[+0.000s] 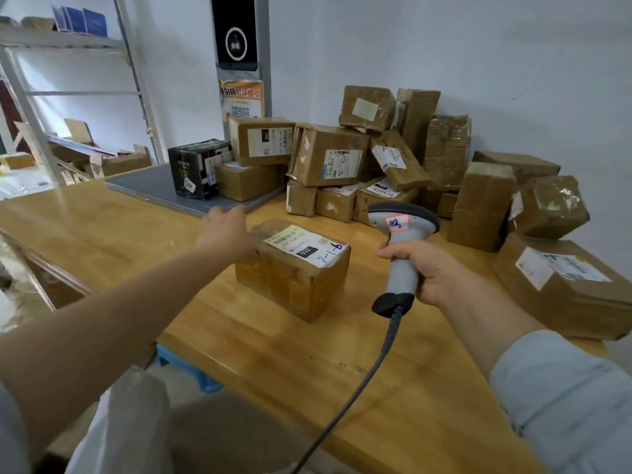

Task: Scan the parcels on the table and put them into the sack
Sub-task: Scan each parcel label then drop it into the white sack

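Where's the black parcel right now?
Head view, far left of the pile: the black parcel stands on the grey mat, just left of two stacked brown boxes, beyond the left hand.

Brown cardboard parcels (294, 278): roughly sixteen; pile overlaps, exact count unsure. Black box (196, 167): one. Handheld scanner (402, 271): one, with one cable (386, 347). Hands: two, left hand (227, 232), right hand (437, 271). Wooden table (136, 234): one. Grey mat (150, 184): one. Metal shelf rack (30, 97): one. Wall poster (241, 99): one.
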Demonstrator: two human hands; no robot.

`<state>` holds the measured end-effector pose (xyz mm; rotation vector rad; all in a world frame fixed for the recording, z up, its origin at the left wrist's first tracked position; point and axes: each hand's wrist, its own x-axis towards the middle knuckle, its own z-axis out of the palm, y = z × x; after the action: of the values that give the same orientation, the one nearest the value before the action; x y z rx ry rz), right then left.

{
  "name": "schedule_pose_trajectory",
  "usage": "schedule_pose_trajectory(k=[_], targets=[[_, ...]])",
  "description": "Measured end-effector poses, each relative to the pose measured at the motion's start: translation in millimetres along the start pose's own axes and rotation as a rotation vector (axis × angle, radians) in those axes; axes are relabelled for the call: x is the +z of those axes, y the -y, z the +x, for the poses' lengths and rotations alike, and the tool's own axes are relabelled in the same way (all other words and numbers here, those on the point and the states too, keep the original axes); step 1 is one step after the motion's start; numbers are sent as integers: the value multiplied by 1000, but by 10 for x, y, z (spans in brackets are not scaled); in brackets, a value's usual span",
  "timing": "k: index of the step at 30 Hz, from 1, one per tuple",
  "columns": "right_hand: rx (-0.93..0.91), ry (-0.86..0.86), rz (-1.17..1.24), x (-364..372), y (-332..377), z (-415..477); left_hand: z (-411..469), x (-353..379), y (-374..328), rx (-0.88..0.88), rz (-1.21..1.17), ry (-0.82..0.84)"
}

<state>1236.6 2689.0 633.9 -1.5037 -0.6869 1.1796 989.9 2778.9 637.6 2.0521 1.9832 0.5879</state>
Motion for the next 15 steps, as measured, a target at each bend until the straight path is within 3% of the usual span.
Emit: schedule_pose_trajectory(k=[4, 6, 10, 15], targets=[[-50, 143, 33, 196, -8, 55, -248, 116, -58, -324, -662, 191], [-37, 212, 45, 318, -26, 51, -358, 144, -99, -407, -827, 280], [-14, 300, -31, 502, -107, 24, -418, 178, -82, -521, -954, 382], [-48, 329, -18, 635, -171, -25, -402, 179, -76, -565, -889, 322]])
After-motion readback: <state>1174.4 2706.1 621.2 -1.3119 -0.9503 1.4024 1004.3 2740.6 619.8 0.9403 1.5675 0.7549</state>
